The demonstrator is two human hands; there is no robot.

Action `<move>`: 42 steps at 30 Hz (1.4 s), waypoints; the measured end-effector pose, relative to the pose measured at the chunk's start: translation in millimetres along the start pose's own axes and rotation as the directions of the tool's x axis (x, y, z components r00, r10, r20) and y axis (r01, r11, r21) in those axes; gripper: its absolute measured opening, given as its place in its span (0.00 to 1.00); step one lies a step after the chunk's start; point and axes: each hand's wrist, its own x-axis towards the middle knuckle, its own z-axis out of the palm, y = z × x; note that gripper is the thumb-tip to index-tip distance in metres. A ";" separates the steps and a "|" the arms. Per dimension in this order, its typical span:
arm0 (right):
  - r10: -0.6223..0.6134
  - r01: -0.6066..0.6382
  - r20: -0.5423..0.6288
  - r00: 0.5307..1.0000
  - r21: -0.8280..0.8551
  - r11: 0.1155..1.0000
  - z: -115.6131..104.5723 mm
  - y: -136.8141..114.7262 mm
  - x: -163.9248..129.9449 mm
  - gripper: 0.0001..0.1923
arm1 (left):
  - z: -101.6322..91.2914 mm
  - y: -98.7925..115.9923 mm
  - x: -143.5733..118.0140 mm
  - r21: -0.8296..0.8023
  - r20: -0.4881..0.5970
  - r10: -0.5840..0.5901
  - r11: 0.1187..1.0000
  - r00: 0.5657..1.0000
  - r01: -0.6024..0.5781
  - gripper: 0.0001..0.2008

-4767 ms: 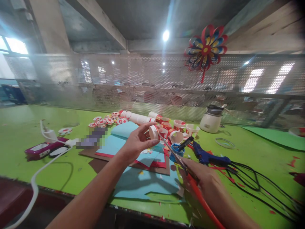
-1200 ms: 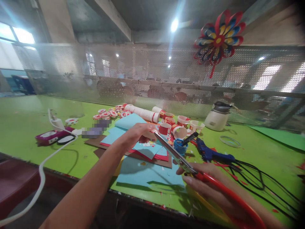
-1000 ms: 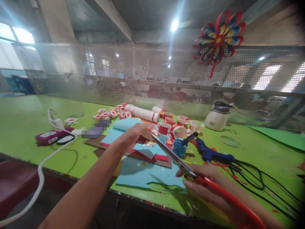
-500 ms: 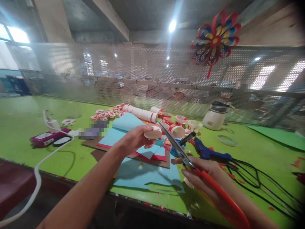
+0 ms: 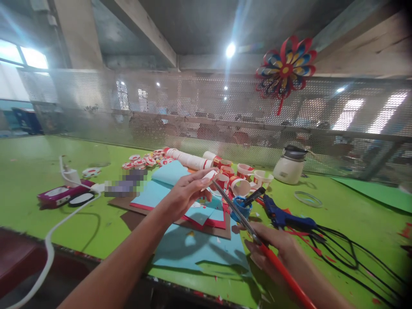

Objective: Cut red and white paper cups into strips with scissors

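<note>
My left hand [image 5: 186, 191] is closed, pinching a small white piece of paper cup [image 5: 210, 175] over the stacked coloured paper. In my right hand [image 5: 277, 246] are long scissors [image 5: 236, 211] with orange-red handles. The blades point up and left, and their tips reach the edge of the cup piece. From this angle the blades look pressed together, and I cannot tell whether they touch the piece. Light blue paper [image 5: 170, 251] lies under both hands. Several cut red-and-white paper cups [image 5: 240, 185] stand just behind the scissor tips.
A stack of paper cups [image 5: 189, 159] lies at the back, near red-and-white discs [image 5: 140, 163]. To the right are a blue glue gun [image 5: 286, 216] with black cable, a blue roll [image 5: 241, 209] and a white jug [image 5: 288, 168]. A purple box [image 5: 54, 195] and white cord sit left.
The left hand has turned the cup piece so it shows narrower. The scissors have rolled edge-on, and their tips have moved slightly left and down with the view's tilt.
</note>
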 end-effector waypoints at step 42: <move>0.035 -0.042 0.059 0.998 0.124 0.991 -6.7 -5.8 -2.9 0.17 | -8.6 -6.3 6.3 0.124 -0.099 -0.029 0.991 0.995 0.041 0.19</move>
